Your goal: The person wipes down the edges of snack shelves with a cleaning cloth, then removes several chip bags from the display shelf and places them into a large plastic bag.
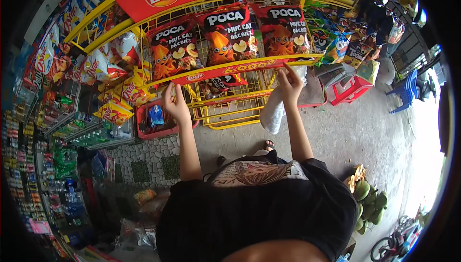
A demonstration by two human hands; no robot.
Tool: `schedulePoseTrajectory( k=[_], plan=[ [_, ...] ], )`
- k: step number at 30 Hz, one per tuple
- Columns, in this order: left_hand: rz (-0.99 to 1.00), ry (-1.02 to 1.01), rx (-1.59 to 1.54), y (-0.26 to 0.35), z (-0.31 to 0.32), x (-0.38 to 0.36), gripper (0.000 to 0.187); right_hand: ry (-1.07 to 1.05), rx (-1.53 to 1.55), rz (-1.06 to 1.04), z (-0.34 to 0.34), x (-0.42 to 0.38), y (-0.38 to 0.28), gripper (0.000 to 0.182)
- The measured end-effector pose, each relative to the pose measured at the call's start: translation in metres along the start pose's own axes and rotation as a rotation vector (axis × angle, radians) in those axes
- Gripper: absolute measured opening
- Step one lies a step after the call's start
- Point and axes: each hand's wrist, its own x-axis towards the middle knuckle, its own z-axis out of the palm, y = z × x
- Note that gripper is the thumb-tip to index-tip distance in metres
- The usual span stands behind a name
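Observation:
A yellow wire rack (230,118) stands in front of me, with a red Lay's price strip (230,71) along its shelf front. My left hand (176,104) pinches the strip's lower edge towards its left end. At the right end, the fingertips of my right hand (290,85) are closed on the strip too. Behind it three black-and-red Poca snack bags stand upright in a row: a left bag (174,50), a middle bag (227,36) and a right bag (281,32). Another Poca bag (222,84) lies on the shelf below, partly hidden.
Yellow O'Star bags (126,96) hang at the left, above a red basket (149,130). Beside my right forearm is a whitish plastic-wrapped bundle (272,113). A red stool (353,89), a blue chair (405,91) and green coconuts (369,202) are on the right.

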Motion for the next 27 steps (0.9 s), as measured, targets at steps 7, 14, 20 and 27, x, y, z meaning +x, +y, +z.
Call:
schedulePoseTrajectory(
  k=[7, 14, 20, 27],
  plan=[
    [0.067, -0.019, -0.132, -0.014, 0.022, -0.007, 0.017, 0.177, -0.048, -0.149, -0.012, 0.024, 0.022, 0.018],
    [-0.088, -0.004, -0.284, -0.009, 0.024, -0.004, 0.018, 0.166, -0.099, -0.169, -0.023, 0.031, 0.031, 0.016],
    [-0.108, -0.012, -0.402, -0.002, 0.021, -0.001, 0.016, 0.188, -0.023, -0.159, -0.015, 0.03, 0.026, 0.014],
    [-0.117, -0.042, -0.407, -0.007, 0.013, 0.004, 0.017, 0.156, 0.008, -0.108, -0.012, 0.024, 0.018, 0.011]
  ],
)
